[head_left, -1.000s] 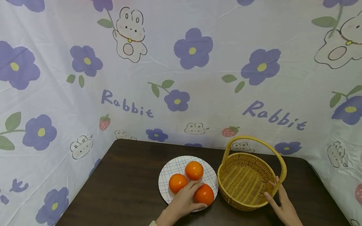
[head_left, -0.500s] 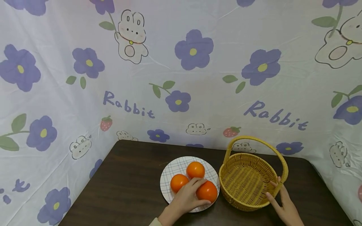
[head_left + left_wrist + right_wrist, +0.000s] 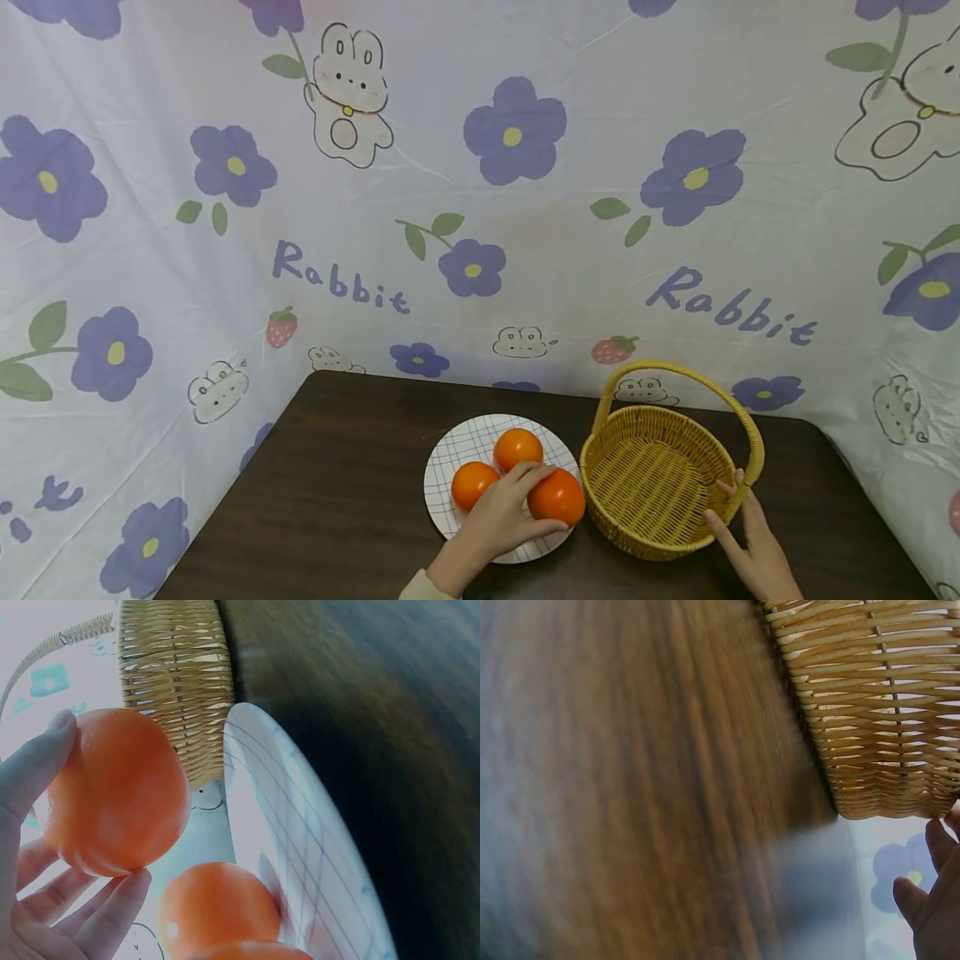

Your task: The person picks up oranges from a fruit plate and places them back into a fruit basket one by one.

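My left hand (image 3: 498, 517) grips a smooth, glossy orange-red fruit (image 3: 557, 498), thumb on one side and fingers curled on the other. In the left wrist view the held fruit (image 3: 120, 791) is up off the plate. Two similar fruits, one at the back (image 3: 518, 450) and one at the left (image 3: 474, 486), lie on the round white plate (image 3: 450, 446) with thin grid lines. To its right stands a yellow wicker basket (image 3: 652, 483) with a tall arched handle. My right hand (image 3: 753, 542) holds the basket's right rim by the handle's foot, thumb tip over the edge.
Plate and basket stand close together on a dark wooden table (image 3: 337, 483). Behind it hangs a white cloth (image 3: 570, 250) printed with purple flowers and rabbits, which reaches down to the table's back edge.
My left hand has raised the fruit and carried it rightward, from among the others to over the plate's right edge, nearer the basket. My right hand and the basket stay put.
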{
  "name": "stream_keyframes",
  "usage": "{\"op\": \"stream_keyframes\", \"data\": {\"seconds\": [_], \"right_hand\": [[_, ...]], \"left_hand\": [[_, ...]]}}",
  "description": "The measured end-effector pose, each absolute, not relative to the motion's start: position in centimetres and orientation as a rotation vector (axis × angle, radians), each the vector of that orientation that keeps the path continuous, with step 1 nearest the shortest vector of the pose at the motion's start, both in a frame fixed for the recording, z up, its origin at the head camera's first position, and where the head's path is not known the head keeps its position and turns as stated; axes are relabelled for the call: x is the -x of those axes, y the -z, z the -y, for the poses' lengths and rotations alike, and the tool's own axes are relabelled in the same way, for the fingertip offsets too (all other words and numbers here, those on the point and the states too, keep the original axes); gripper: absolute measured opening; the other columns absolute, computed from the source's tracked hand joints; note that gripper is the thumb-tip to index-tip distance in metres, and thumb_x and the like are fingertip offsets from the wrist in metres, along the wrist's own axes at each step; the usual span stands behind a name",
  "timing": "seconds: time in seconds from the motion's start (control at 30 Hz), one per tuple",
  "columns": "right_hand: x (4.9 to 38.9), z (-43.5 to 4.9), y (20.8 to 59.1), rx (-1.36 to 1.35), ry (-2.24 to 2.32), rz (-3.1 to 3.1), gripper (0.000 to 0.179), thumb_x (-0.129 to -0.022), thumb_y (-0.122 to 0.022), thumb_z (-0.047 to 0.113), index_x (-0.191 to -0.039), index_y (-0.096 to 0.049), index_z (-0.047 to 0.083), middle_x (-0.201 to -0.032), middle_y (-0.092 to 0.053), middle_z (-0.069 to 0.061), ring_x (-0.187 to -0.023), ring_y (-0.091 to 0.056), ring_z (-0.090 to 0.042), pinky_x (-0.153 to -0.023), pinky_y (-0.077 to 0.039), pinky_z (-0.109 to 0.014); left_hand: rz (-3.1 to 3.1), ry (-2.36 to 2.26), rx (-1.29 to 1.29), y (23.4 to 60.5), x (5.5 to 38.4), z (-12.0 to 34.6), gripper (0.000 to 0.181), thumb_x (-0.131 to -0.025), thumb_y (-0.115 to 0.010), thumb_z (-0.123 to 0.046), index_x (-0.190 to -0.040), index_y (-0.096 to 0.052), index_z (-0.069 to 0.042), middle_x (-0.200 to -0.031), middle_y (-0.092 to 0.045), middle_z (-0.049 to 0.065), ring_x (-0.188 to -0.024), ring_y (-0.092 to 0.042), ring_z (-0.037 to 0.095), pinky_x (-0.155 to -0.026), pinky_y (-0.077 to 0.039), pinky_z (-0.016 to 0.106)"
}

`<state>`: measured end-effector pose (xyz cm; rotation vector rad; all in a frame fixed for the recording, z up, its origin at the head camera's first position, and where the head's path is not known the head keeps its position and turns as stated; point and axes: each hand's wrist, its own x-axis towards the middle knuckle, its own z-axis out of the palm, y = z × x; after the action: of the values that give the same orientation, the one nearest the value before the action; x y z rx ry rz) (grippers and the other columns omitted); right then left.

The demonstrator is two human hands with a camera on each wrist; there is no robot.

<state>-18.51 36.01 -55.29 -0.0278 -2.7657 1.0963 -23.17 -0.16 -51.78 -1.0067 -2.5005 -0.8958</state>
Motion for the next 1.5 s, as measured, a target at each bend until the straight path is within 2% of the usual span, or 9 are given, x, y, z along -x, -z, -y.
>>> {"op": "stream_keyframes", "data": {"seconds": [0.33,0.73,1.03,1.27,1.5], "right_hand": [[18.4,-35.7,54.9,0.054,-1.137,2.775,0.080,-0.097,-0.042,0.043,-0.143,0.021,0.028,-0.147,-0.020,-0.028,-0.136,-0.005,-0.049,-0.090,-0.023,-0.070],[18.1,-35.3,54.8,0.104,-1.122,2.795,0.080,-0.097,-0.041,0.043,-0.142,0.023,0.029,-0.145,-0.021,-0.028,-0.131,-0.013,-0.053,-0.087,-0.025,-0.071],[18.1,-35.3,54.9,0.129,-1.122,2.816,0.080,-0.097,-0.040,0.046,-0.142,0.023,0.028,-0.146,-0.019,-0.028,-0.132,-0.012,-0.053,-0.087,-0.025,-0.071],[17.8,-35.4,55.0,0.128,-1.152,2.806,0.080,-0.097,-0.040,0.045,-0.145,0.021,0.023,-0.147,-0.017,-0.027,-0.133,-0.009,-0.051,-0.088,-0.025,-0.071],[17.8,-35.3,55.0,0.124,-1.140,2.793,0.080,-0.097,-0.042,0.043,-0.144,0.021,0.027,-0.146,-0.020,-0.027,-0.132,-0.013,-0.053,-0.087,-0.025,-0.071]], "left_hand": [[2.505,0.970,0.966,50.6,23.6,-0.8,0.068,-0.074,-0.064,-0.061,-0.131,-0.049,-0.026,-0.124,-0.053,-0.007,-0.103,-0.059,0.008,-0.084,-0.051,0.028],[2.468,1.058,0.974,49.8,24.1,-2.3,0.071,-0.074,-0.063,-0.060,-0.133,-0.049,-0.024,-0.126,-0.052,-0.007,-0.106,-0.057,0.007,-0.083,-0.050,0.023],[2.486,1.111,0.973,49.6,24.6,-3.5,0.070,-0.075,-0.062,-0.061,-0.134,-0.048,-0.025,-0.127,-0.051,-0.007,-0.105,-0.057,0.007,-0.083,-0.050,0.021],[2.507,1.177,0.978,49.5,24.9,-4.5,0.071,-0.074,-0.063,-0.061,-0.136,-0.043,-0.033,-0.127,-0.050,-0.008,-0.105,-0.057,0.005,-0.083,-0.049,0.019],[2.533,1.250,0.983,49.1,25.2,-5.5,0.070,-0.075,-0.064,-0.060,-0.134,-0.048,-0.026,-0.127,-0.050,-0.007,-0.104,-0.056,0.005,-0.083,-0.050,0.020]]}}
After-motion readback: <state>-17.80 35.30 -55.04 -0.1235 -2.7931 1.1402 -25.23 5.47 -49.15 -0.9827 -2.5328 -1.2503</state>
